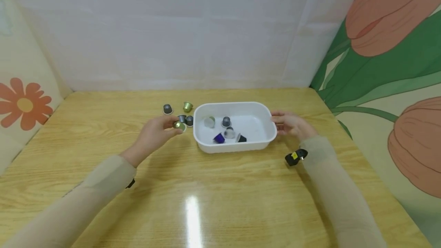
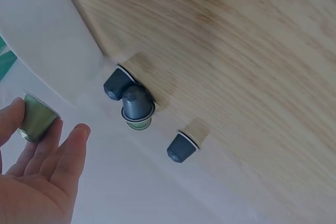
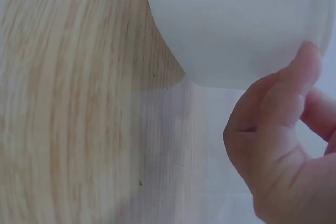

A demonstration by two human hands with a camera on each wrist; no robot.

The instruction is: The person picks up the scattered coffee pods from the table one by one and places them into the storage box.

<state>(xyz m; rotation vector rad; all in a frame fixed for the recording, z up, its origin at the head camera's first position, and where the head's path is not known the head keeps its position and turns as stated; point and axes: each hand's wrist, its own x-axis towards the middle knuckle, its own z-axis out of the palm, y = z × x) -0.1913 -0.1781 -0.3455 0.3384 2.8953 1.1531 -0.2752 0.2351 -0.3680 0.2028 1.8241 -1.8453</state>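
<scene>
Between thumb and fingers, my left hand [image 1: 156, 133] pinches a green coffee capsule [image 2: 38, 117], raised near the left end of a white plastic tub [image 1: 234, 148]. Close by on the table are a dark capsule [image 1: 190, 121] and a grey-blue capsule [image 1: 182, 118], side by side. Behind them lie a green capsule [image 1: 187, 106] and another dark capsule [image 1: 167, 108]. At the tub's opposite end, my right hand [image 1: 291, 124] touches the outer wall with relaxed fingers; in the right wrist view a fingertip [image 3: 308, 59] lies against that wall.
Inside the tub lie several capsules, among them a purple one [image 1: 219, 138], a dark grey one [image 1: 226, 121] and a black one [image 1: 242, 138]. All stand on a wooden table [image 1: 155, 209]. A white cloth backdrop [image 1: 172, 41] rises behind it, with flower-patterned panels [image 1: 386, 87] at the sides.
</scene>
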